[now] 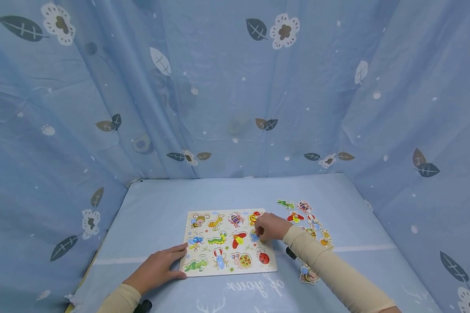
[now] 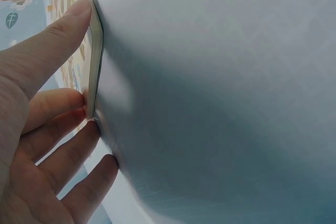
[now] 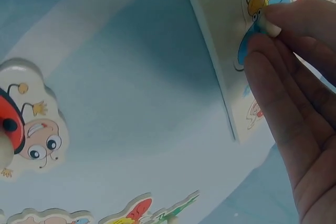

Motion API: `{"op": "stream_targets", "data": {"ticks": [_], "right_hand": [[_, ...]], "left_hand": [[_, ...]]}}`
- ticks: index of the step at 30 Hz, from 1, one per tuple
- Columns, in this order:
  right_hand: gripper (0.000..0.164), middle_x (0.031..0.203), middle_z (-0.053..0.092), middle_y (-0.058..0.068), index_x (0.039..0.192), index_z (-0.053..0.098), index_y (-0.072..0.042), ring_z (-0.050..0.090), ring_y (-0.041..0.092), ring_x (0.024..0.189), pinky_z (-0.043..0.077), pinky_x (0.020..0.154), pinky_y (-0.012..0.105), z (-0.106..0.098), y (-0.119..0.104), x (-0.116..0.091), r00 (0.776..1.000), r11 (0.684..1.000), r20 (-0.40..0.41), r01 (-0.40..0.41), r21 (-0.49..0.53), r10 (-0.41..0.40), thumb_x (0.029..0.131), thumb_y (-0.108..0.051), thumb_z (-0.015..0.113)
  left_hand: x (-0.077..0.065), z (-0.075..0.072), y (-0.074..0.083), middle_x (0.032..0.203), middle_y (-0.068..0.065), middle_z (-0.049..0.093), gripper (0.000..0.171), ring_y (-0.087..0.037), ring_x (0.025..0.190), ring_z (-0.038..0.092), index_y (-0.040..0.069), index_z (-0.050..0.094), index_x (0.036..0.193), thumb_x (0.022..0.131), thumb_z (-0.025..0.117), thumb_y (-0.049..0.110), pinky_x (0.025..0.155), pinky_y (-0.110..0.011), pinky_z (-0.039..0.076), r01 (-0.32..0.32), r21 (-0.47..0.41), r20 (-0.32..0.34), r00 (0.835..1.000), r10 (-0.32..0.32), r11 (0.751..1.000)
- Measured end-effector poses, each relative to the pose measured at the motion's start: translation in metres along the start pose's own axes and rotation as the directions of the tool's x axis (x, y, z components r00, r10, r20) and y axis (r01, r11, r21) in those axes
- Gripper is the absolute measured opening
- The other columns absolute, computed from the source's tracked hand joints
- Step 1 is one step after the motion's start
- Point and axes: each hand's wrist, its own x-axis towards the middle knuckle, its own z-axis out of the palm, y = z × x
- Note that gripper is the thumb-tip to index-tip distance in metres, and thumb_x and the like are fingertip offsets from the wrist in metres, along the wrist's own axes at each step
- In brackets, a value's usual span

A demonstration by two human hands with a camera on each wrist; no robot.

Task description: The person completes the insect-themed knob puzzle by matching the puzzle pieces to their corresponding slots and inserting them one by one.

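Observation:
A pale insect picture board [image 1: 258, 272] lies flat on the table, its pictures in rows. My left hand [image 1: 162, 265] rests at its left side; in the left wrist view the thumb [image 2: 63, 30] and fingertips touch its edge, fingers loosely extended. Over the board's right part, my right hand [image 1: 273, 227] pinches a small pale knob [image 3: 272, 29] on a blue-winged insect piece [image 3: 256, 2] between thumb and fingertips. The piece lies at a picture of the board; whether it sits flush I cannot tell. The fingers partly cover it.
Loose knobbed insect pieces lie right of the board: a green grasshopper [image 1: 285, 204], a purple spider [image 1: 304, 207], a red-winged bug [image 1: 295, 217], a bee [image 1: 309, 275] and several others. A ladybug piece [image 3: 39, 124] shows in the right wrist view. Blue patterned curtains [image 1: 235, 87] surround the table.

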Motion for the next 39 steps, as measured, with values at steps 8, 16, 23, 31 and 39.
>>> {"op": "stream_targets", "data": {"ticks": [8, 16, 23, 31, 39], "right_hand": [[0.017, 0.076, 0.067, -0.008, 0.084, 0.075, -0.017, 0.053, 0.002, 0.065, 0.048, 0.06, 0.02, -0.005, 0.02, -0.006, 0.999, 1.0, -0.053, 0.011, -0.015, -0.012, 0.074, -0.025, 0.085], [0.03, 0.101, 0.072, -0.001, 0.104, 0.074, -0.013, 0.065, 0.013, 0.089, 0.057, 0.078, 0.032, -0.018, 0.052, -0.017, 0.987, 0.992, -0.135, -0.101, -0.077, 0.09, 0.076, -0.023, 0.082], [0.037, 0.11, 0.069, 0.003, 0.111, 0.071, -0.011, 0.065, 0.021, 0.1, 0.057, 0.087, 0.041, -0.023, 0.087, -0.029, 0.956, 0.964, -0.151, -0.26, -0.049, 0.25, 0.077, -0.022, 0.082], [0.026, 0.099, 0.068, 0.002, 0.104, 0.073, -0.012, 0.061, 0.017, 0.086, 0.057, 0.081, 0.039, -0.022, 0.112, -0.04, 0.923, 0.929, -0.11, -0.369, 0.027, 0.37, 0.08, -0.019, 0.08], [0.015, 0.092, 0.069, 0.001, 0.096, 0.074, -0.012, 0.057, 0.016, 0.077, 0.056, 0.074, 0.036, -0.023, 0.112, -0.045, 0.917, 0.925, -0.129, -0.369, 0.088, 0.378, 0.081, -0.011, 0.077]], "left_hand": [[-0.001, 0.001, 0.001, 0.149, 0.002, 0.049, 0.085, -0.026, 0.13, 0.054, 0.013, 0.058, 0.137, 0.07, 0.073, 0.064, 0.102, -0.046, 0.051, -0.008, 0.004, -0.011, 1.0, 0.008, 1.0], [-0.001, -0.001, 0.002, 0.149, 0.002, 0.049, 0.085, -0.025, 0.13, 0.054, 0.013, 0.058, 0.136, 0.069, 0.074, 0.063, 0.102, -0.044, 0.051, -0.01, 0.003, -0.014, 1.0, 0.01, 1.0], [-0.001, -0.001, 0.004, 0.149, 0.002, 0.049, 0.087, -0.026, 0.131, 0.053, 0.013, 0.057, 0.137, 0.068, 0.074, 0.064, 0.103, -0.045, 0.05, 0.004, -0.01, 0.009, 1.0, -0.003, 1.0], [-0.001, 0.0, 0.005, 0.149, 0.002, 0.049, 0.086, -0.026, 0.131, 0.053, 0.013, 0.058, 0.136, 0.068, 0.075, 0.063, 0.103, -0.046, 0.05, 0.008, -0.009, 0.008, 1.0, -0.008, 1.0], [-0.001, 0.0, 0.004, 0.149, 0.003, 0.049, 0.086, -0.025, 0.131, 0.053, 0.014, 0.058, 0.136, 0.068, 0.075, 0.063, 0.103, -0.045, 0.05, 0.016, -0.005, 0.003, 1.0, -0.016, 1.0]]}}
